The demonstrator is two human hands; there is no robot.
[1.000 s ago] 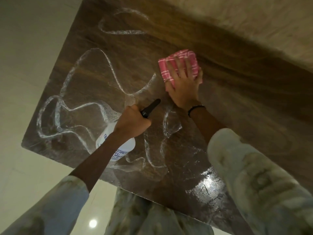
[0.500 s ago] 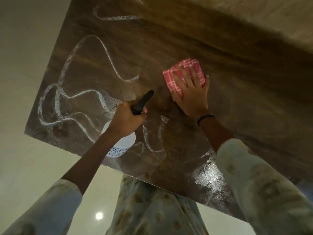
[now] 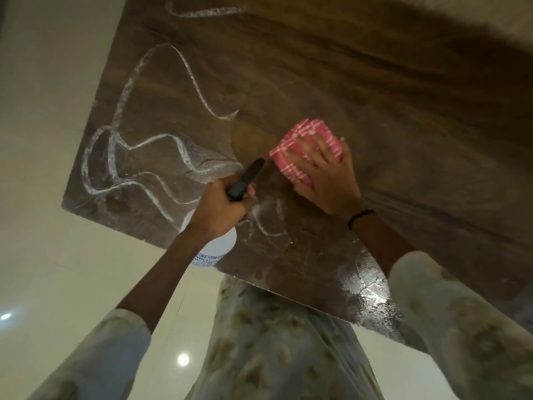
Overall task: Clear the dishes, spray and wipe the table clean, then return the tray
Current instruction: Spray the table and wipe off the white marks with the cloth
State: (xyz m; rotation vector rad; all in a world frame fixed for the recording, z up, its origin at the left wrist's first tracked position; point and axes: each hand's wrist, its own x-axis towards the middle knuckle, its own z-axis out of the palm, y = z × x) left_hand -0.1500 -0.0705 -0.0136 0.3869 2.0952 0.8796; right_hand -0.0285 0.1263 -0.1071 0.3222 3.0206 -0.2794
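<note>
A dark wood-grain table fills the upper part of the head view. White foamy spray trails loop across its left half. My right hand lies flat on a folded pink checked cloth, pressing it onto the tabletop near the middle. My left hand grips a white spray bottle by its black trigger head, held over the table's near edge, just left of the cloth.
Glossy cream floor tiles lie left of and below the table. The table's near edge runs diagonally in front of my patterned clothing. A wet shiny patch shows near the front right edge.
My right hand has slid the pink cloth toward me and to the right, wiping away part of the foam trail in the middle. The left hand with the bottle barely moved.
</note>
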